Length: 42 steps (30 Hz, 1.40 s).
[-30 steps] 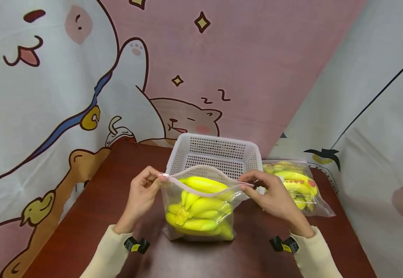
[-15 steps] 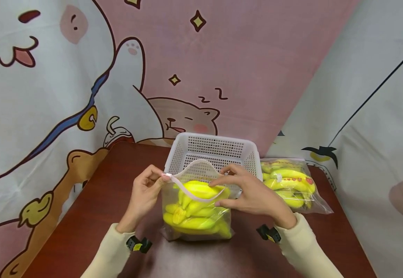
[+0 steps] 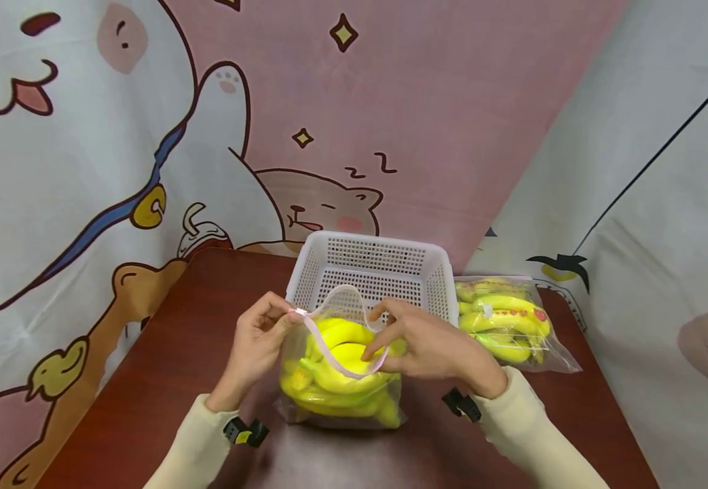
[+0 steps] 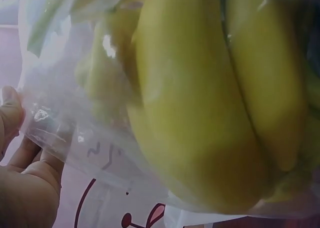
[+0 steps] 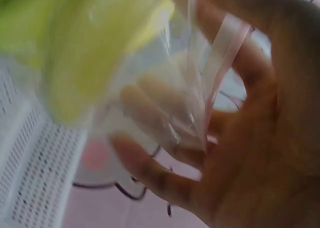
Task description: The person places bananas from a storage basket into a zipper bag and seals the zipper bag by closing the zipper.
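A clear zip bag (image 3: pixel 341 390) full of yellow bananas (image 3: pixel 335 339) stands on the brown table (image 3: pixel 164 380), just in front of a white mesh basket (image 3: pixel 372 261). My left hand (image 3: pixel 289 316) pinches the left end of the bag's pink zip strip (image 3: pixel 329 350). My right hand (image 3: pixel 378 334) pinches the same strip near its middle, so the mouth stands open in a loop. The left wrist view is filled by the bananas (image 4: pixel 200 113) behind plastic, with my fingers (image 4: pixel 25 188) at the corner. In the blurred right wrist view my fingers (image 5: pixel 165 118) grip the zip strip (image 5: pixel 220 73).
A second zip bag of bananas (image 3: pixel 506 322) lies on the table to the right of the basket. Cartoon-printed curtains (image 3: pixel 146 136) hang close behind and to the right. The table's edges run near on the left and right.
My right hand has slid left along the zip strip from the bag's right end to its middle. The mouth has bunched into a loop. My left hand has kept its pinch.
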Each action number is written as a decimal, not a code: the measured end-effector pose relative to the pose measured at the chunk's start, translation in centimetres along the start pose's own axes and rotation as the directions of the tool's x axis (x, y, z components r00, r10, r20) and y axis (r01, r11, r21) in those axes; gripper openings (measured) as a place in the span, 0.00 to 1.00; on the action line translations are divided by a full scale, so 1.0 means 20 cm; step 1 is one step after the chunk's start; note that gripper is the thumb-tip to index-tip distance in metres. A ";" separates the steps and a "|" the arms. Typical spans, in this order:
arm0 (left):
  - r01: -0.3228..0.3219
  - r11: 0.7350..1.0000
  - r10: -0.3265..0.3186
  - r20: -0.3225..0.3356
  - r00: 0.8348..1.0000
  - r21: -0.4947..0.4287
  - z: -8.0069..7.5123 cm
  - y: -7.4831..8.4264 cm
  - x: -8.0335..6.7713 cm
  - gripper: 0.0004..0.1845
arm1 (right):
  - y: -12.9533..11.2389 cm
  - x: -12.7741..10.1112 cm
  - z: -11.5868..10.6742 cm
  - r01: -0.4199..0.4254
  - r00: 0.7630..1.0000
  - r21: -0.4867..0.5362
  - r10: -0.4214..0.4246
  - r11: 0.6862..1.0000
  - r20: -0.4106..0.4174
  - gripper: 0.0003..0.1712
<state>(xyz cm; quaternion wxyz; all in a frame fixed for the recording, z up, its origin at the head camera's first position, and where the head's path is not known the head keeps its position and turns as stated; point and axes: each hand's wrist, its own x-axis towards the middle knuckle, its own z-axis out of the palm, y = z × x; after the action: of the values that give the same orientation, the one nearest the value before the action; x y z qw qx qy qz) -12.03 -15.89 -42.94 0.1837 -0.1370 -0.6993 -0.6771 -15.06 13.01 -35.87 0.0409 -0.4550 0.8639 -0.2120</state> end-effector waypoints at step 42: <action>-0.014 1.000 0.015 -0.136 0.991 0.008 0.03 0.03 0.03 0.03 | 0.15 -0.15 -0.11 -0.217 0.963 0.150 0.236 0.965 -0.127 0.04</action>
<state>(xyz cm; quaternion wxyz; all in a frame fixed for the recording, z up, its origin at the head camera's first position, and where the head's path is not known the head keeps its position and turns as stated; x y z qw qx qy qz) -12.28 -15.21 -42.17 0.2362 -0.0951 -0.6866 -0.6810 -16.27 17.60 -35.38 0.0334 -0.3328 0.8947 -0.2960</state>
